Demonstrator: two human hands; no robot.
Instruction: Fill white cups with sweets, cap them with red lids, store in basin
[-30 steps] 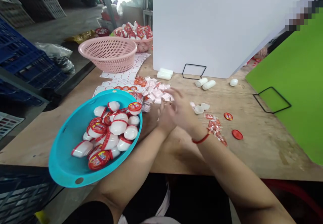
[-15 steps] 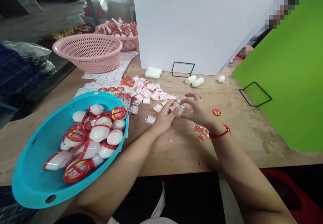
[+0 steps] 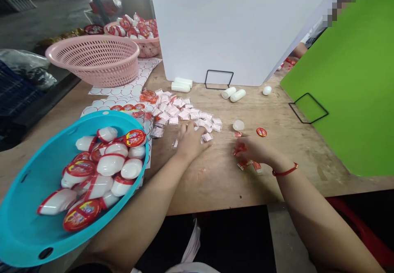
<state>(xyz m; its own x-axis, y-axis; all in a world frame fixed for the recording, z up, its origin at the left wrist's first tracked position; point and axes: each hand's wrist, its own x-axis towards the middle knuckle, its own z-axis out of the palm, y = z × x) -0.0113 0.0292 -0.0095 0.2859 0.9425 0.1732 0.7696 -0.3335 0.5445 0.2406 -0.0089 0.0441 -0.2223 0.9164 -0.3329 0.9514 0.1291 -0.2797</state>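
The left hand (image 3: pixel 192 141) is laid palm-down on the counter (image 3: pixel 212 186) with its grip open, the pink-white sachets (image 3: pixel 181 115) lying just beside the fingers. The right hand (image 3: pixel 255 150) is extended with its fingers curled over small red sachets (image 3: pixel 241 152), though a clamped grip cannot be confirmed. Compared with the earlier frame, the hands are found well apart rather than brought together around the translucent capsule half (image 3: pixel 238 125), which now rests untouched on the counter near the right hand, a red round lid (image 3: pixel 261 132) lying beyond it.
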